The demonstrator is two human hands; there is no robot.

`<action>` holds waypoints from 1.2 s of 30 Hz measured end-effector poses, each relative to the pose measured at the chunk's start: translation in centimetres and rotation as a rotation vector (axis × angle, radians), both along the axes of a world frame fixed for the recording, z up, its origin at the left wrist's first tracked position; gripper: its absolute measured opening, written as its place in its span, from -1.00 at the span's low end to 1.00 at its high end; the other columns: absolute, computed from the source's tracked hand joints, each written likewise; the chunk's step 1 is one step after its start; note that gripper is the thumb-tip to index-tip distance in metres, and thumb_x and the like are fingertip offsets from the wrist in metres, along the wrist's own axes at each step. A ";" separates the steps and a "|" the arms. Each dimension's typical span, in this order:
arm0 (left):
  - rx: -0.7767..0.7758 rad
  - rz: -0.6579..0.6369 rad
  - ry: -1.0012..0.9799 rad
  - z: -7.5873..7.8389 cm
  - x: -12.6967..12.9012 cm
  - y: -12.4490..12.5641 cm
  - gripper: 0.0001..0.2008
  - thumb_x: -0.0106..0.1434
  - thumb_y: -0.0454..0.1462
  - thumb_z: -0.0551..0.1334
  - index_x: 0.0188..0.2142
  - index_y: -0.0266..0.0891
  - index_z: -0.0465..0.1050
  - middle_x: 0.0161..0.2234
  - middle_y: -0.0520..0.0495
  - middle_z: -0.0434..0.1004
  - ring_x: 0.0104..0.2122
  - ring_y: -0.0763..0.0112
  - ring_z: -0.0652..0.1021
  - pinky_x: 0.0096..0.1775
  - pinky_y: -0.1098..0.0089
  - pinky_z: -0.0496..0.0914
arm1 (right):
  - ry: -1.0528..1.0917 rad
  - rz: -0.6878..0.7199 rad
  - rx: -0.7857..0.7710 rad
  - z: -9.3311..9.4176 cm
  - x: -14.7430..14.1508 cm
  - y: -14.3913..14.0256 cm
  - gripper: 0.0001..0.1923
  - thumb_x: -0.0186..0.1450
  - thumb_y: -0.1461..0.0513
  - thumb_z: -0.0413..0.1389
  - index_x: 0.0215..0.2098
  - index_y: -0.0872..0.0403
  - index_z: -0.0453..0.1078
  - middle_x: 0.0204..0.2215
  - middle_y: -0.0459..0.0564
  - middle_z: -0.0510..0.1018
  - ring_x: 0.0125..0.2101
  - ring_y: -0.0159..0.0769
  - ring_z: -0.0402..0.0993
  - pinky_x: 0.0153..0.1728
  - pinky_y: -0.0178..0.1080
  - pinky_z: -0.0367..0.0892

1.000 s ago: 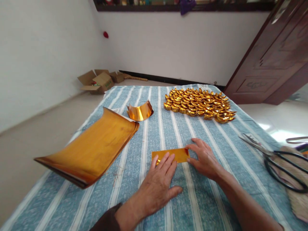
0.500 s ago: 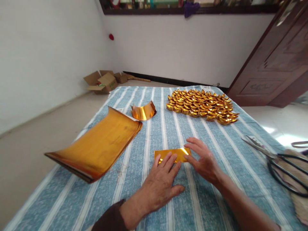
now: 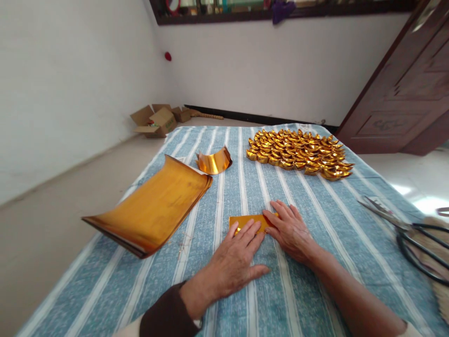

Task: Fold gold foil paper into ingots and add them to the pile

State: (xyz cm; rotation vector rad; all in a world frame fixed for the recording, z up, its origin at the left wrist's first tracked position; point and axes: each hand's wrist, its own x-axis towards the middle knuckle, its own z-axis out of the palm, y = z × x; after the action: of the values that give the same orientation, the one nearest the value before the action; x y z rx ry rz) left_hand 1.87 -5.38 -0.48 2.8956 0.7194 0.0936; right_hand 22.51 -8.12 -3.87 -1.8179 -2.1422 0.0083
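The strip [image 3: 245, 218], stack [image 3: 150, 206] and folded pieces [image 3: 298, 153] are shining like smooth, glossy foil; the cloth [image 3: 315, 220] is looking matt and woven; the scissors [image 3: 405, 227] are showing grey metal.

You rest your left hand [image 3: 233, 262] and right hand [image 3: 291, 231] on a small, rectangular gold foil sheet [image 3: 246, 218] atop a blue-and-white striped cloth [image 3: 115, 290].

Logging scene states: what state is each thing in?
Gold strip: partly covered by hands
Left hand: fingers extended on strip
Right hand: fingers on strip
Large gold sheets: stacked, ends curled up
Small gold sheets: curled
Folded gold pieces: clustered
Scissors: slightly open
Cardboard box: open
Door: unclear
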 end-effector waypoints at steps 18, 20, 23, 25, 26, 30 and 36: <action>0.110 0.017 -0.015 -0.1 -5.6 1.2 -0.48 0.34 -0.02 0.15 0.20 -0.22 0.26 0.27 -0.28 0.22 0.25 0.02 0.25 0.20 -0.13 0.08 | 0.029 -0.019 -0.098 0.5 -0.1 0.3 -0.60 0.34 0.20 0.06 0.15 -0.04 0.35 0.23 0.13 0.30 0.25 0.05 0.12 0.19 0.20 0.04; 0.120 0.028 -0.008 -0.2 -6.0 1.2 -0.49 0.35 -0.03 0.14 0.20 -0.22 0.26 0.27 -0.28 0.22 0.26 0.03 0.25 0.19 -0.12 0.08 | 0.037 -0.012 -0.091 0.4 -0.1 0.3 -0.61 0.34 0.20 0.06 0.14 -0.05 0.35 0.23 0.12 0.30 0.25 0.06 0.13 0.18 0.20 0.05; 0.131 0.040 0.017 -0.1 -6.7 1.2 -0.50 0.36 -0.04 0.14 0.19 -0.23 0.27 0.27 -0.29 0.21 0.25 0.04 0.25 0.19 -0.11 0.10 | 0.046 -0.009 -0.087 0.3 0.0 0.3 -0.61 0.34 0.20 0.07 0.14 -0.05 0.35 0.22 0.11 0.31 0.25 0.05 0.13 0.18 0.19 0.06; 0.143 0.045 0.015 -0.1 -7.1 1.2 -0.51 0.36 -0.05 0.13 0.19 -0.23 0.27 0.27 -0.28 0.21 0.25 0.03 0.25 0.19 -0.12 0.10 | 0.054 -0.010 -0.089 0.3 0.0 0.4 -0.61 0.34 0.20 0.07 0.13 -0.06 0.36 0.22 0.10 0.31 0.25 0.05 0.13 0.18 0.19 0.06; 0.148 0.048 0.011 -0.1 -7.3 1.2 -0.52 0.37 -0.06 0.13 0.19 -0.23 0.27 0.27 -0.27 0.22 0.25 0.03 0.25 0.18 -0.13 0.11 | 0.059 -0.009 -0.091 0.3 0.0 0.5 -0.61 0.34 0.20 0.08 0.13 -0.07 0.36 0.22 0.10 0.31 0.25 0.05 0.13 0.18 0.20 0.06; 0.161 0.058 0.026 0.0 -8.0 1.2 -0.55 0.37 -0.11 0.14 0.19 -0.23 0.27 0.25 -0.27 0.25 0.24 0.01 0.27 0.16 -0.17 0.14 | 0.079 -0.006 -0.114 0.2 0.1 0.6 -0.62 0.34 0.18 0.08 0.13 -0.08 0.36 0.23 0.09 0.29 0.25 0.06 0.12 0.18 0.20 0.03; 0.139 0.083 0.034 0.5 -7.4 1.4 -0.63 0.33 -0.18 0.20 0.10 -0.21 0.36 0.20 -0.25 0.33 0.22 -0.06 0.29 0.14 -0.21 0.17 | 0.109 -0.002 -0.142 0.5 0.2 0.7 -0.61 0.34 0.17 0.07 0.13 -0.07 0.36 0.24 0.10 0.28 0.26 0.04 0.09 0.20 0.18 -0.01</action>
State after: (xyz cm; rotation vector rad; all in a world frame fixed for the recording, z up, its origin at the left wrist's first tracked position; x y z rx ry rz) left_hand -5.56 -3.96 0.03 3.0046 0.8733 0.1082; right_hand 22.71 -7.41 -3.39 -1.8510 -2.1110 0.2592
